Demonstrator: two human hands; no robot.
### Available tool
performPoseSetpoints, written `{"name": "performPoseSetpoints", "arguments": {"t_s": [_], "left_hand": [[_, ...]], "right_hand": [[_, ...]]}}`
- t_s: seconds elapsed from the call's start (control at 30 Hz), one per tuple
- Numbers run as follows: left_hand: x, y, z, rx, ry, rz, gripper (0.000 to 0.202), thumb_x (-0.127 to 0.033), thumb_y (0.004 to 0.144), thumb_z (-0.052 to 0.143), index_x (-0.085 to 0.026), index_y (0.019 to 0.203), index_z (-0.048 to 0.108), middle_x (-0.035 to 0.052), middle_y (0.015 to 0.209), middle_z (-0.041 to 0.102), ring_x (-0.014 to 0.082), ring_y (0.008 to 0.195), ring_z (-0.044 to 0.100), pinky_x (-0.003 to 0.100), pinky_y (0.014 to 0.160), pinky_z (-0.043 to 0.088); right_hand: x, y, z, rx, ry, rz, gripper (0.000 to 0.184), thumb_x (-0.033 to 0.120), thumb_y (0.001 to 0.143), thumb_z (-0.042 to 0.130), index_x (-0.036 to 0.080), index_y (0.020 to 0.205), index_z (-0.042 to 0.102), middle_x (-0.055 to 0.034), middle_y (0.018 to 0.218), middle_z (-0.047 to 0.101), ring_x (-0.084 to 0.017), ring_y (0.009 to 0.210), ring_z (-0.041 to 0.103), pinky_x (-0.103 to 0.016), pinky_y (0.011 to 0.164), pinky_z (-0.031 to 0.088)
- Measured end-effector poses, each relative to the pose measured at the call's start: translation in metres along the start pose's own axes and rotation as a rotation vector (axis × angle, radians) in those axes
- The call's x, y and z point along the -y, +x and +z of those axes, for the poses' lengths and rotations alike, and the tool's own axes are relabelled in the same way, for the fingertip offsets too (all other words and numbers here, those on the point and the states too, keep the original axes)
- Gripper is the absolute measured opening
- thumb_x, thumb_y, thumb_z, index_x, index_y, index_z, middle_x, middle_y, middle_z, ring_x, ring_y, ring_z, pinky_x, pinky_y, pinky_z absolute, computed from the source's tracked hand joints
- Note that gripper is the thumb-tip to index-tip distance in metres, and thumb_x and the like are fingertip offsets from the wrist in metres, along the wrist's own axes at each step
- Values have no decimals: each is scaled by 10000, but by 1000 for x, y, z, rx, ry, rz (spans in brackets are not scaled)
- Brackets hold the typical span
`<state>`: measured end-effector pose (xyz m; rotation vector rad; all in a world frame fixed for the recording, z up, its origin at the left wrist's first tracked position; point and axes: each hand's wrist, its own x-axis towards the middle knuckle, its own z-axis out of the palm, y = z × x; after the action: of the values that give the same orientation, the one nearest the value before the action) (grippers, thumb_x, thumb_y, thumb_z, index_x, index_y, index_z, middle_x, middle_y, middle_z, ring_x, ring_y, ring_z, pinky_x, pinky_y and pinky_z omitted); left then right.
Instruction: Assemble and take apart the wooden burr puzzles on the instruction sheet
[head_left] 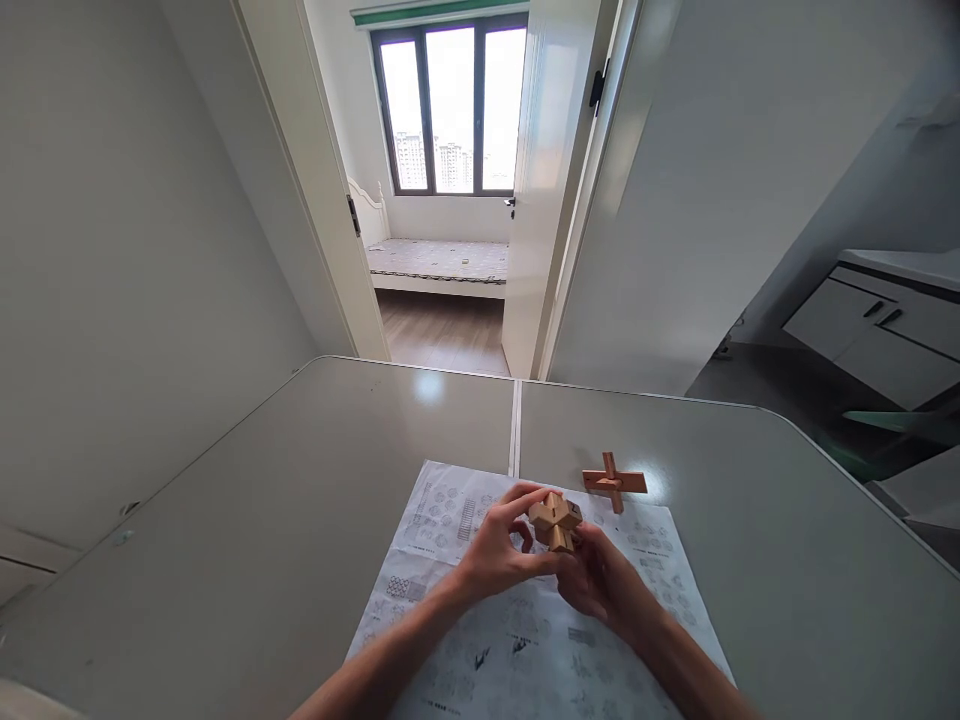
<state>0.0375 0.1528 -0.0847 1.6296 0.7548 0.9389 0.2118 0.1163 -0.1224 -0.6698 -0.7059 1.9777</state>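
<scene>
A light wooden burr puzzle [556, 520] made of interlocking pieces is held up between both hands, over a printed sheet. My left hand [504, 542] grips it from the left, with fingers along its top and the thumb at its lower edge. My right hand [600, 572] holds its lower right side; some of those fingers are hidden behind the palm and the puzzle. Beyond the right hand, a reddish-brown wooden cross-shaped puzzle [614, 482] lies at the sheet's far edge, partly on the table.
The paper sheet [442, 640] with small printed diagrams lies under my forearms. It rests on a grey table [247, 560] with a seam down its middle. Past the table are an open door [551, 180] and a bed [442, 260]. White cabinets [855, 320] stand at right.
</scene>
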Motion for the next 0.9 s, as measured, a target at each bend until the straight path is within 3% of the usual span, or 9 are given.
{"name": "performPoseSetpoints", "arguments": {"t_s": [0.1,0.23,0.37,0.53,0.73,0.9], "left_hand": [[2,1,2,-57,-41,-68,553,-356,841,780,-287,1370,633,88,1340,556,169,975,628,216,667,515],[8,3,4,-165,-49,-101,408,-450,942,659,-222,1279,653,112,1338,568,159,930,635,235,692,545],[10,4,5,-166,-30,-93,386,-495,956,631,-191,1190,672,115,1267,598,156,894,635,237,682,548],[12,4,7,-173,-10,-75,356,-492,962,626,-186,1132,686,105,1228,603,140,858,629,220,649,517],[12,5,7,-164,-1,-90,367,-508,955,629,-176,1096,697,103,1205,609,124,808,621,214,633,508],[10,6,7,-165,1,-88,383,-525,941,641,-168,1070,696,99,1170,619,118,774,614,215,623,509]], "right_hand": [[4,1,2,-81,47,-44,373,556,919,638,196,822,645,32,553,564,-75,344,378,-203,344,292],[10,2,3,-185,105,-79,258,437,902,719,180,914,700,-15,733,671,-74,435,476,-178,385,399],[13,3,5,-185,154,-106,245,400,900,757,156,908,731,-17,742,687,-37,425,418,-138,367,388],[11,6,2,-232,261,-145,144,320,904,770,203,987,753,-27,882,754,-61,486,492,-149,390,446],[6,9,-4,-253,396,-129,146,233,877,803,199,1009,749,-30,918,787,-101,589,617,-205,585,593],[6,10,-6,-223,443,-129,129,225,902,778,188,1021,745,-47,933,797,-112,612,643,-221,624,610]]}}
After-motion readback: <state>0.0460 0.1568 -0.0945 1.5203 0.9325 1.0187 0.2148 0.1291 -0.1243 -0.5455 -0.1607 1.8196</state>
